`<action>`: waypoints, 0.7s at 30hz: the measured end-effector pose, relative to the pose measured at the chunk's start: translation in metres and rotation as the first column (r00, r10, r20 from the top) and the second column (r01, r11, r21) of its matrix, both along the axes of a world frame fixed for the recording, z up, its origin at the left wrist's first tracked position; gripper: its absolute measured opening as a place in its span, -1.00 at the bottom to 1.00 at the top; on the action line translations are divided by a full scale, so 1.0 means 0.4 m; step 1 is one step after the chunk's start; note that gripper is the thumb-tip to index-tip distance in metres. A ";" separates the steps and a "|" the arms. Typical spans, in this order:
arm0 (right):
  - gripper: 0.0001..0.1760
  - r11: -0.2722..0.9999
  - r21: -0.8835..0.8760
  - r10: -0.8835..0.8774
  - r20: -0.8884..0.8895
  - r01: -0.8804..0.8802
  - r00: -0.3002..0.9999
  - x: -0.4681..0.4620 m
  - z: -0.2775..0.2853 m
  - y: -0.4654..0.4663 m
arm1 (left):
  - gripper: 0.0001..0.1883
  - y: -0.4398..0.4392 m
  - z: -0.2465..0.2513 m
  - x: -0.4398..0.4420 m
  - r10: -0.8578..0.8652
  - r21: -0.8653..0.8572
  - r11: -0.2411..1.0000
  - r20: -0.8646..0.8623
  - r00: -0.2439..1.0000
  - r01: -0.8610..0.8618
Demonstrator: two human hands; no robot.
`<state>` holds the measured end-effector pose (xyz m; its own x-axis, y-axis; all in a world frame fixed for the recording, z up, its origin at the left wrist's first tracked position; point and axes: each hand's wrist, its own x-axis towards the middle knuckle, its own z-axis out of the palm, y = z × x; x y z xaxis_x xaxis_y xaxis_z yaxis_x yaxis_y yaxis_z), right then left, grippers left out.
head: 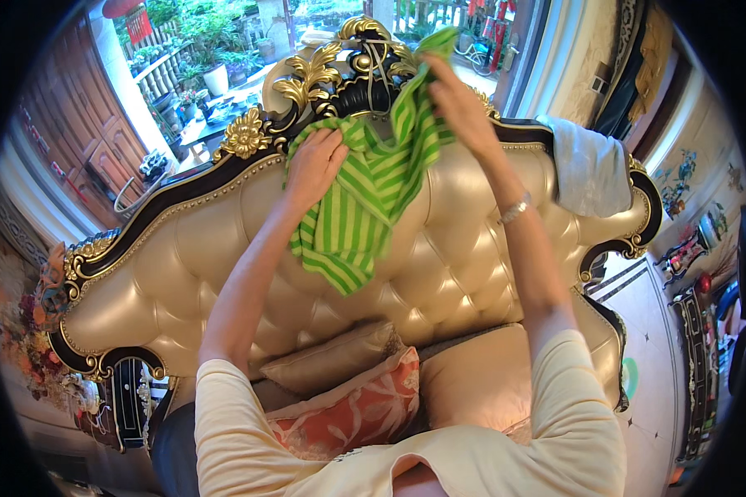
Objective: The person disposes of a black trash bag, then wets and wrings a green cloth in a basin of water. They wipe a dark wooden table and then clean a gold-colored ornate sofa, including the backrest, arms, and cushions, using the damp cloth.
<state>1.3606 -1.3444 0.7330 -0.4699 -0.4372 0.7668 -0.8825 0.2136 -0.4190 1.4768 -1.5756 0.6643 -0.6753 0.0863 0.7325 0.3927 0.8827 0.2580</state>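
A green striped cloth hangs in folds over the front of the gold tufted sofa back, just below its carved crest. My left hand presses on the cloth's upper left part, fingers bent over the fabric; whether they grip it is hard to tell. Higher up on the right, my right hand holds a gathered end of the same cloth, which sticks up past the fingers beside the gilded leaf carving. A bracelet or watch is on my right wrist.
A grey cloth drapes over the sofa back's right side. Cushions, one red patterned and one tan, lie on the seat below. Ribbon-like strips hang at the crest. Behind is a doorway with potted plants.
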 end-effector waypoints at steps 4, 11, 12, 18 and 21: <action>-0.26 0.807 0.396 -0.114 -0.624 0.438 0.773 -0.082 0.019 -0.074 | -0.77 -0.006 -0.028 -0.003 0.024 0.078 0.997 -0.082 0.996 -0.018; -0.21 0.710 0.413 -0.080 -0.758 0.571 0.647 -0.133 0.032 -0.091 | -0.77 -0.006 -0.033 -0.002 0.086 0.088 0.993 -0.048 0.995 -0.081; -0.23 0.672 0.401 -0.091 -0.789 0.622 0.608 -0.131 0.034 -0.093 | -0.77 -0.002 -0.030 0.000 0.095 0.082 0.993 -0.058 0.994 -0.090; -0.27 0.519 0.392 0.008 -0.891 0.760 0.454 -0.114 0.069 -0.112 | -0.79 0.029 -0.044 0.047 0.154 -0.058 0.986 -0.086 0.984 -0.159; -0.32 0.535 0.432 0.019 -0.865 0.726 0.501 -0.117 0.083 -0.115 | -0.80 0.038 -0.060 0.061 0.173 -0.137 0.972 -0.127 0.977 -0.190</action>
